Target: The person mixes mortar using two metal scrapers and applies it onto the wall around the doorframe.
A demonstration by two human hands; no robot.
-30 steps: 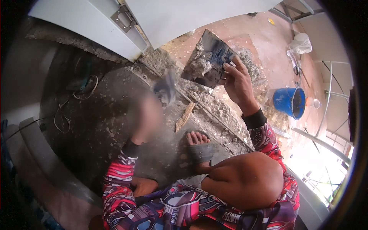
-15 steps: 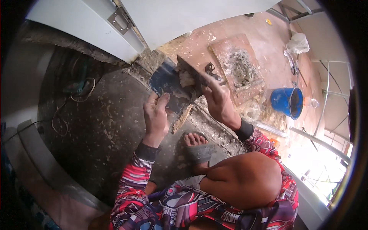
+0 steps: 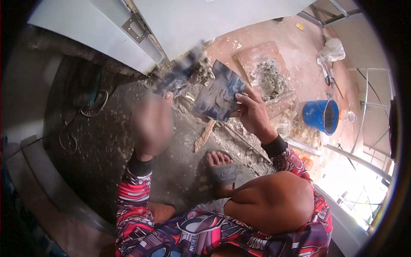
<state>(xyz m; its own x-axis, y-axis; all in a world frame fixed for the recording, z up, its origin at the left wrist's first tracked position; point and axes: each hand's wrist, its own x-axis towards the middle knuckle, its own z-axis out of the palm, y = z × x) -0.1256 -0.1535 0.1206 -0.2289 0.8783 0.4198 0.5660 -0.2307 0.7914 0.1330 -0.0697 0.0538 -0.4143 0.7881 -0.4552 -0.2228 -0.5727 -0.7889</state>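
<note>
My left hand (image 3: 153, 124), smeared by motion, is closed on the lower end of a dark flat plate (image 3: 173, 79). A lump of grey mortar (image 3: 202, 73) clings to the plate's right side. My right hand (image 3: 253, 112) pinches a second thin dark square plate (image 3: 219, 95) by its right edge, thumb on the face. Grey smears streak that face. The two plates are apart, side by side above a rough mortar strip in the floor. Below them lies a splintered wood piece (image 3: 204, 136), near my sandalled foot (image 3: 220, 165).
Beyond my right hand, a board (image 3: 244, 58) carries a heap of wet mortar (image 3: 270, 77). A blue bucket (image 3: 314, 113) lies tipped at right, with a white plastic bag (image 3: 332, 49) farther back. White door panels (image 3: 214, 21) stand ahead. A cable (image 3: 99, 105) trails at left.
The plates, together before with mortar between them, have parted. My left hand has moved left and down; the right plate has turned its smeared face into view.
</note>
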